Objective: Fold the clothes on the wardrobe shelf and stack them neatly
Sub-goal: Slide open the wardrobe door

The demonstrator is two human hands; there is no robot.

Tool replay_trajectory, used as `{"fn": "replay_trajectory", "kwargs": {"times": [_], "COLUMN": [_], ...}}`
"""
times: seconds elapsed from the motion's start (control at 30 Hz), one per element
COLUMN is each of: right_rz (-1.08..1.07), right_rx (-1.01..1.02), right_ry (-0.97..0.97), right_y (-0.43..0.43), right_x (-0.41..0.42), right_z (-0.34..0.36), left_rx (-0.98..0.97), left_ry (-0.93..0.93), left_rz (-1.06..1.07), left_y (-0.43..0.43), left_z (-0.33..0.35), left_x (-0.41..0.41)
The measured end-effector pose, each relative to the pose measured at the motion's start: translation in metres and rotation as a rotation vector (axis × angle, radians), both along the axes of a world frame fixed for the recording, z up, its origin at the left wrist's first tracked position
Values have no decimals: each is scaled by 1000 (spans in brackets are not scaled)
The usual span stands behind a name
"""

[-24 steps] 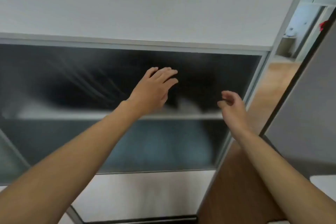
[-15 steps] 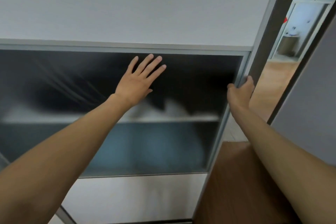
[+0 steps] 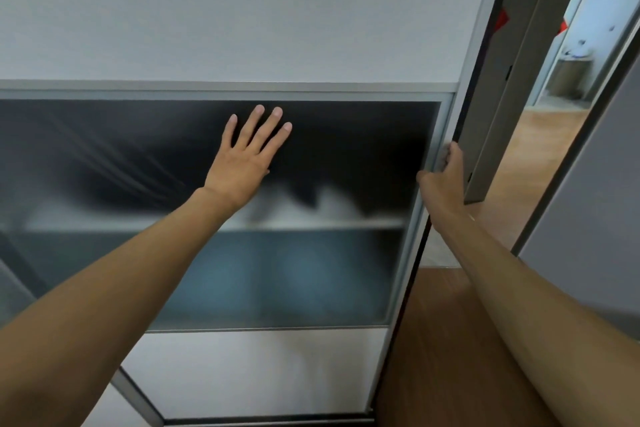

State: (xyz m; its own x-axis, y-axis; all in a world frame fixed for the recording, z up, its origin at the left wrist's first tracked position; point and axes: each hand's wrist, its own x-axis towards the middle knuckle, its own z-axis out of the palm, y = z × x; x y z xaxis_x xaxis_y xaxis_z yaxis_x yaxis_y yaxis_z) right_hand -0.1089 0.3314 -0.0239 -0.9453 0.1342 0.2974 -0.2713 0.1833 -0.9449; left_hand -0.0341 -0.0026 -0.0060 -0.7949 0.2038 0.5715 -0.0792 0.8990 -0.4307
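The left hand (image 3: pixel 247 163) is pressing flat against the frosted glass panel (image 3: pixel 363 135), its fingers spread and straight. The right hand (image 3: pixel 444 170) is curling round the metal edge (image 3: pixel 446 121) of the sliding door (image 3: pixel 242 28), fingers wrapped behind the frame and thumb at the front. Under a second ago both hands were reaching through the air. Now both are bearing on the door, so the person is probably bracing to slide it leftward. Whether it has begun to travel cannot be told.

Behind the glass, the clothes (image 3: pixel 322 206) are showing only as a pale, blurred heap lying on the wardrobe shelf (image 3: pixel 374 224), right of the left wrist. They are sitting shut in and untouched. Folding and stacking are waiting on the door opening.
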Motion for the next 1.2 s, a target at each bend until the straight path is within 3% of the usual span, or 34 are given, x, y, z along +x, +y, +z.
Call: {"fn": "replay_trajectory", "kwargs": {"times": [0.43, 0.53, 0.63, 0.73, 0.9, 1.03, 1.2], "right_rz": [267, 325, 389, 479, 611, 513, 417], "right_rx": [-14, -27, -1, 125, 460, 717, 990], "right_ry": [45, 52, 66, 43, 83, 79, -166], "right_y": [-74, -91, -102, -104, -98, -86, -84], "right_x": [32, 34, 33, 23, -1, -20, -36], "right_z": [-13, -15, -17, -14, -6, -23, -62], "left_rx": [159, 85, 157, 246, 400, 510, 600], "left_ry": [-103, -113, -104, -173, -220, -184, -131], "left_rz": [170, 106, -30, -60, 93, 208, 235], "left_y": [-32, -19, 3, 27, 62, 60, 39], "left_z": [-8, -23, -30, -28, -27, -27, -38], "left_x": [53, 58, 48, 32, -4, -19, -18]}}
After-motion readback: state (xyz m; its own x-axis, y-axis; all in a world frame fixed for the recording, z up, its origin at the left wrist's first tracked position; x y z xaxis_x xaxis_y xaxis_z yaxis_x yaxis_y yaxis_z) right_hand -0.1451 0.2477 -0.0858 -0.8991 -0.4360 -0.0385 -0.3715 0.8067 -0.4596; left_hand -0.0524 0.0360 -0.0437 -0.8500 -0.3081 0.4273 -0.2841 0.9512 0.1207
